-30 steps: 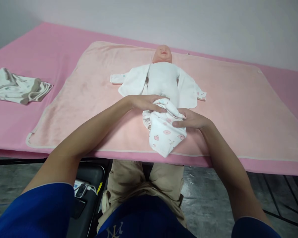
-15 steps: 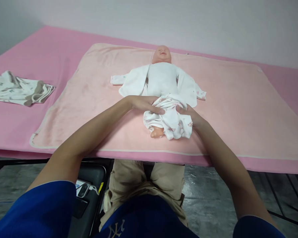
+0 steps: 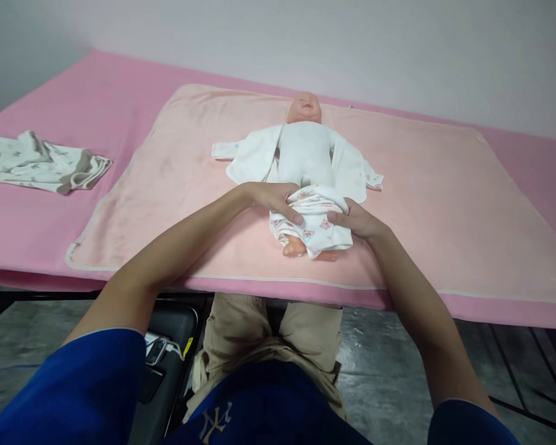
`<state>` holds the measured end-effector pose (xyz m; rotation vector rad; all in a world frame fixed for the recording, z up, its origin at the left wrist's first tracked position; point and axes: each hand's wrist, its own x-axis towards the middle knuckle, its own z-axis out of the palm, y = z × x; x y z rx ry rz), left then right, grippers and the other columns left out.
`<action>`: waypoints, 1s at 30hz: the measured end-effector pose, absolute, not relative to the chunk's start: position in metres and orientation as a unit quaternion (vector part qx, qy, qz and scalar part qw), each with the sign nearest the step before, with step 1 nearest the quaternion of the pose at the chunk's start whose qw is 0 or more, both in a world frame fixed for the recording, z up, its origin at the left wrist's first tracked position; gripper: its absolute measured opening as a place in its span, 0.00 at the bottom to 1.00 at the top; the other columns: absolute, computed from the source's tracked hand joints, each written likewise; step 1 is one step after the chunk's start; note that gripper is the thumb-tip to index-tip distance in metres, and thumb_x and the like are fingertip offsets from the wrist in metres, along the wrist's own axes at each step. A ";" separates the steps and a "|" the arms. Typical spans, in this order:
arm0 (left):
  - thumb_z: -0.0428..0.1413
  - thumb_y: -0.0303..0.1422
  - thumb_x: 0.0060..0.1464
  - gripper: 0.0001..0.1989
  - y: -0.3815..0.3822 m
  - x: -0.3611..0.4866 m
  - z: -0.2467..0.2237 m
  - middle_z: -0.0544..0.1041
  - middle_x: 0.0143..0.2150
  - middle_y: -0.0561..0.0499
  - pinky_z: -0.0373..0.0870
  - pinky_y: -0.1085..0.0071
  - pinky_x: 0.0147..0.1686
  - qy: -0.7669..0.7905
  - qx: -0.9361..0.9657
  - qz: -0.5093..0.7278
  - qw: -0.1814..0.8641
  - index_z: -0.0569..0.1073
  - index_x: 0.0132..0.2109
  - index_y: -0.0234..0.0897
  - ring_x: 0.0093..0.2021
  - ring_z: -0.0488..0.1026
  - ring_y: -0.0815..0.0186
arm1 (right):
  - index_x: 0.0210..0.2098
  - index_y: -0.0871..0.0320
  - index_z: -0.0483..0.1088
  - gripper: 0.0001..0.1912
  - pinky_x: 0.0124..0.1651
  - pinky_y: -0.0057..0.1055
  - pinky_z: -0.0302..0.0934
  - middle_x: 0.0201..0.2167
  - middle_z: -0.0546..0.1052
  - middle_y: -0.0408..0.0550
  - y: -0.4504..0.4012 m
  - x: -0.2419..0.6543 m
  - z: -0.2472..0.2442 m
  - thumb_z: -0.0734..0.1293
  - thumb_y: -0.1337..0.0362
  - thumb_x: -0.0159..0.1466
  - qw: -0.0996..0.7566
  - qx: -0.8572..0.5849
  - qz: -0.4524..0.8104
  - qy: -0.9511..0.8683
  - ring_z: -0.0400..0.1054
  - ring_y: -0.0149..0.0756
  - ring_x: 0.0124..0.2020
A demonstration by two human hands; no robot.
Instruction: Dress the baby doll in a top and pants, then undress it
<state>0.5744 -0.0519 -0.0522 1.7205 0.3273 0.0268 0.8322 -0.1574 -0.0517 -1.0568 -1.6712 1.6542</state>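
Note:
A baby doll (image 3: pixel 304 148) lies on its back, head away from me, with a white jacket (image 3: pixel 256 154) spread open under its torso and sleeves on its arms. Bunched around its legs are white printed baby pants (image 3: pixel 317 216). My left hand (image 3: pixel 278 201) grips the pants at their left side, thumb on top. On their right side my right hand (image 3: pixel 354 218) holds the fabric, thumb across the front. Both hands' other fingers are hidden behind cloth. One bare foot (image 3: pixel 294 247) pokes out at the left; part of the other shows at the lower right.
The doll rests on a light pink blanket (image 3: pixel 435 204) over a pink-covered table (image 3: pixel 120 86). Folded patterned cloth (image 3: pixel 41 162) lies at the left. Below the table edge, a black chair (image 3: pixel 173 327) holds small devices. A wall stands behind.
The pants have been drawn flatter and straighter over the legs, and the right-hand foot now shows. My right hand has shifted slightly down. The view has tilted a little.

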 end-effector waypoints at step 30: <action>0.80 0.52 0.36 0.29 -0.079 0.564 -0.046 0.86 0.36 0.47 0.77 0.66 0.40 0.207 0.759 0.047 0.616 0.85 0.38 0.36 0.37 0.81 0.58 | 0.59 0.54 0.75 0.36 0.54 0.34 0.74 0.53 0.84 0.47 -0.200 0.823 -0.061 0.84 0.43 0.60 0.357 -0.409 0.606 -0.581 0.79 0.43 0.53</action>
